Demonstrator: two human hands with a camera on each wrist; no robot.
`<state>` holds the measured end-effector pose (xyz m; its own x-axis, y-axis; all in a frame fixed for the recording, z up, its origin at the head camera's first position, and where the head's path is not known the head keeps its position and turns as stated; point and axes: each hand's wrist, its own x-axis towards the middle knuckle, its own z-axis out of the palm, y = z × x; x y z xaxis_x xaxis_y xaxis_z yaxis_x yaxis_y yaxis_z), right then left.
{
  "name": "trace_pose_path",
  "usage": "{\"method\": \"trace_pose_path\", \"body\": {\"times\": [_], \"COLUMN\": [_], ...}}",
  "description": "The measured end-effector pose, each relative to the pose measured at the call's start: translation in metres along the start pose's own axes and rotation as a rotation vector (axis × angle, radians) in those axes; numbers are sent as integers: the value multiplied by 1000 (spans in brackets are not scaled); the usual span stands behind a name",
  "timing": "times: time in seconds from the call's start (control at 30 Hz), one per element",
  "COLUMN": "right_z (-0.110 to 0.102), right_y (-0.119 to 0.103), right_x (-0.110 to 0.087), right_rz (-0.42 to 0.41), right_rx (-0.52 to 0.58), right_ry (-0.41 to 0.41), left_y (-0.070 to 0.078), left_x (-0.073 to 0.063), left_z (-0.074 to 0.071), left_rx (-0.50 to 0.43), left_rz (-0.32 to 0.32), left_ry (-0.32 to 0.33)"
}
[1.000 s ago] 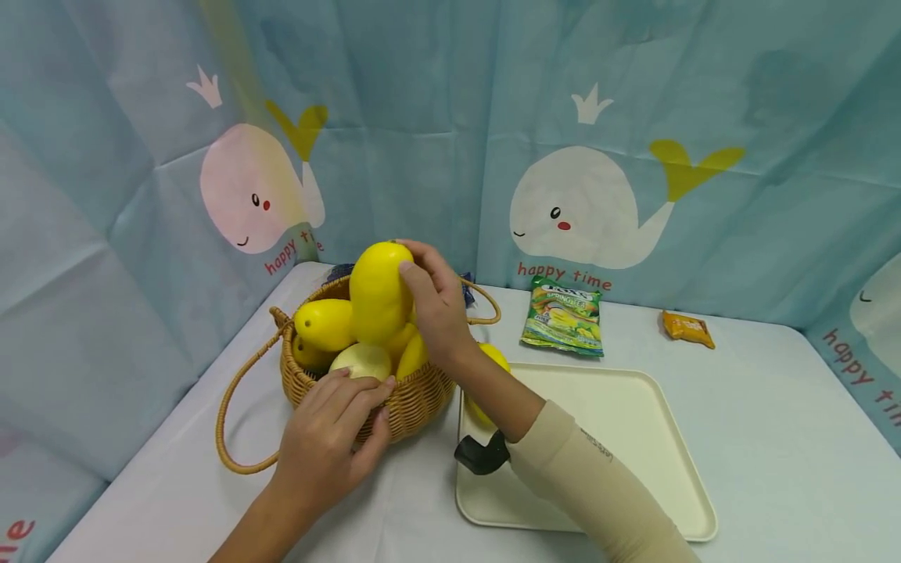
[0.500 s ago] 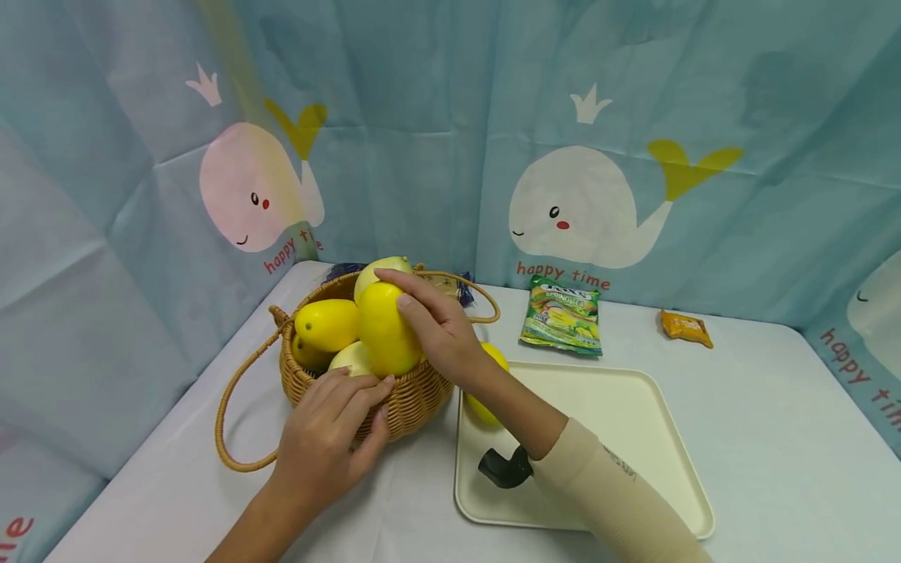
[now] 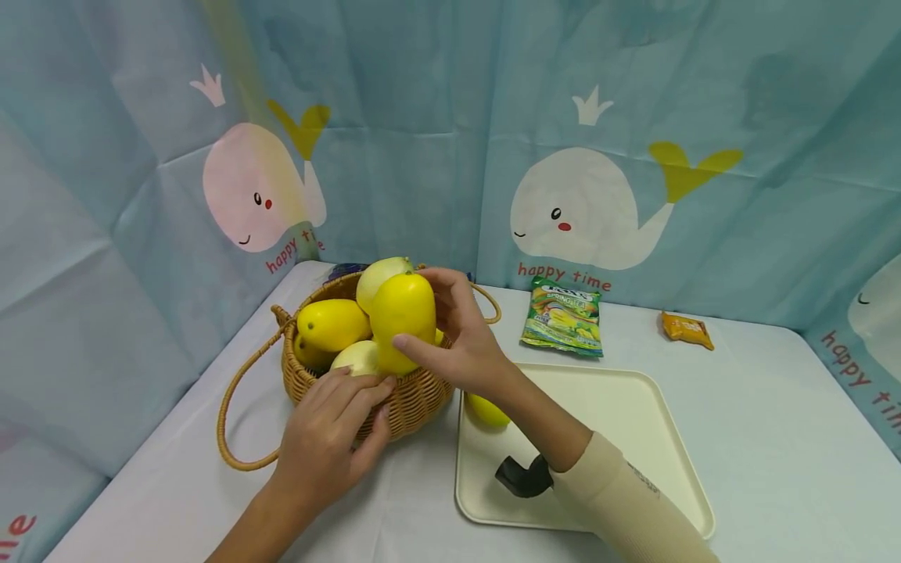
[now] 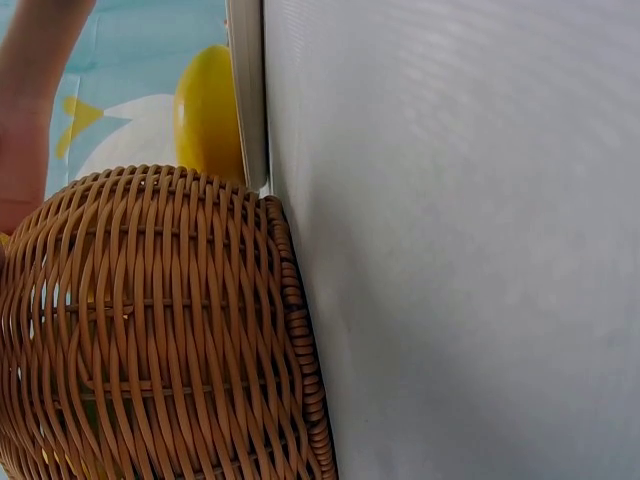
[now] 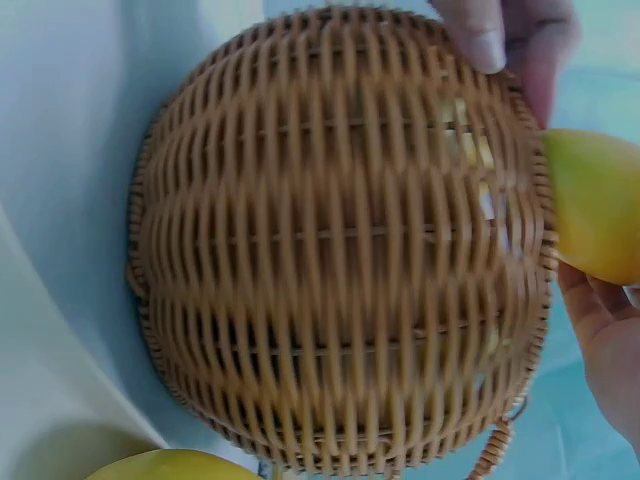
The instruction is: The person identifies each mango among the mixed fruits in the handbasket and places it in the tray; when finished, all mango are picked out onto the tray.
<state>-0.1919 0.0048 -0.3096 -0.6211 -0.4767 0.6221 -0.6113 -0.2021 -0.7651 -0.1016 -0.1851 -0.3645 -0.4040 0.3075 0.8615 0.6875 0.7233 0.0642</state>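
A wicker basket (image 3: 415,403) full of mangoes stands at centre left. My left hand (image 3: 331,438) grips its front rim, fingers over the edge and thumb outside. In my right hand (image 3: 464,336) is a yellow mango (image 3: 404,317), held upright at the basket's right side with the thumb across its front. The right wrist view shows this mango (image 5: 600,205) just past the rim, my right fingers beneath it. Behind it lies a pale green mango (image 3: 380,277); a pale round fruit (image 3: 357,356) and another yellow mango (image 3: 331,324) sit to its left.
A cream tray (image 3: 662,438) lies right of the basket, bearing a yellow fruit (image 3: 487,410) partly hidden by my right forearm. Farther back are a green candy bag (image 3: 561,317) and a small orange packet (image 3: 687,330). Printed curtains (image 3: 422,156) enclose the white table.
The yellow mango in my right hand came down from above the basket, uncovering the pale green one, then shifted right and turned more upright. My left hand stayed on the rim.
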Motion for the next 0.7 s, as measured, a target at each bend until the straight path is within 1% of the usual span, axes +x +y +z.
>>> {"method": "trace_pose_path", "body": {"times": [0.23,0.5,0.7], "right_z": [-7,-17,-27], "right_y": [-11,-17,-19], "right_x": [-3,-9,-14], "right_rz": [-61,-52,-46], "right_rx": [27,47,42], "right_ry": [45,105,147], "left_y": [0,0,0], "left_x": [1,1,1], "left_z": [1,1,1], "left_rx": [-2,-6,-8], "left_rz": [14,3,-8], "left_ry": [14,16,4]}}
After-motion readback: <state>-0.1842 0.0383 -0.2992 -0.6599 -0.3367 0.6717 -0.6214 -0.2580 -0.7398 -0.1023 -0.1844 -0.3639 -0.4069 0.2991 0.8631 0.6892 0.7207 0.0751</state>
